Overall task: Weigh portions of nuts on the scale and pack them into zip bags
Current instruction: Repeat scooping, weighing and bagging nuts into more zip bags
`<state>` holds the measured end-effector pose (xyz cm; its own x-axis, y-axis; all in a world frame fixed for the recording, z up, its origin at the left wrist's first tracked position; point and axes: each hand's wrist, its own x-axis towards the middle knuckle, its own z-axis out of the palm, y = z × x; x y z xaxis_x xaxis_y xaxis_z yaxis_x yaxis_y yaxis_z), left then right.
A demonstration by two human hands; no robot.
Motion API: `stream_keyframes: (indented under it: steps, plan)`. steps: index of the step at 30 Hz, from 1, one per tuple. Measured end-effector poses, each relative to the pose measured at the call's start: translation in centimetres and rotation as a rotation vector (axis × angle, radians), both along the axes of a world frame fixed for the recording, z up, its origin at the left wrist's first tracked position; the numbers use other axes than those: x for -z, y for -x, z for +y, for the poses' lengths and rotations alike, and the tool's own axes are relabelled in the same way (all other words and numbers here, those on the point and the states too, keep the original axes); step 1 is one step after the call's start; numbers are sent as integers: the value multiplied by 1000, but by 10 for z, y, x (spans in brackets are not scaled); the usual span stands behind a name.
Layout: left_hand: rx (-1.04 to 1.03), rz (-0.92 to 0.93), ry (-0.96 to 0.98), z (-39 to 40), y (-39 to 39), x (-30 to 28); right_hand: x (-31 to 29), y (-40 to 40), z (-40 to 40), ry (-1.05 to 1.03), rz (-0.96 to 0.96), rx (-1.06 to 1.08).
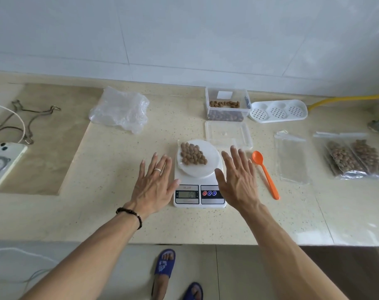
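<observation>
Both hands hover flat, palms down, on either side of the scale (199, 182), holding nothing. The left hand (155, 187) has its fingers straight and slightly spread, a ring on one finger, the thumb tip just at the scale's left edge; a dark bead bracelet (131, 214) circles that wrist. The right hand (238, 182) also has its fingers straight and a little apart, the thumb overlapping the scale's right side near the round platform.

On the scale's white platform lies a pile of brown nuts (192, 156), set toward its left half, apparently resting on a thin clear sheet or bag. The display is lit, but its digits are too blurred to read.

Just right of the scale lies an orange spoon (265, 173), bowl pointing away from the person. Behind the scale, touching its far right edge, sits a clear flat lid (227, 133), and behind that an open clear box (226, 105) holding a shallow layer of nuts. Right of the box is a white tray (279, 111) with three perforated round wells. Further right of the scale, beyond the spoon, lies an empty zip bag (291, 156), and beyond it filled zip bags (353, 159) packed with nuts, overlapping one another. Behind and left of the scale is a crumpled heap of clear plastic bags (119, 110). Well to the left of the scale lies a phone (4, 160).
</observation>
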<state>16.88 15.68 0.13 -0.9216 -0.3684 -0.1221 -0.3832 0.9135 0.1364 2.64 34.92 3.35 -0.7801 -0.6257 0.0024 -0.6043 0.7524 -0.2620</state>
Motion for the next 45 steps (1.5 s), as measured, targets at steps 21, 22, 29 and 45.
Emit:
stream_keyframes:
  steps: [21, 22, 29, 45]
  plan:
    - [97, 42, -7, -3, 47, -9, -3, 22, 2, 64, -99, 111]
    - [114, 43, -13, -3, 57, -11, -2, 25, 2, 96, -117, 145]
    - [243, 72, -62, 1, 139, -16, 10, 50, 2, 446, -381, 514]
    - [161, 216, -690, -7, 221, -43, -18, 102, -17, 785, -758, 533]
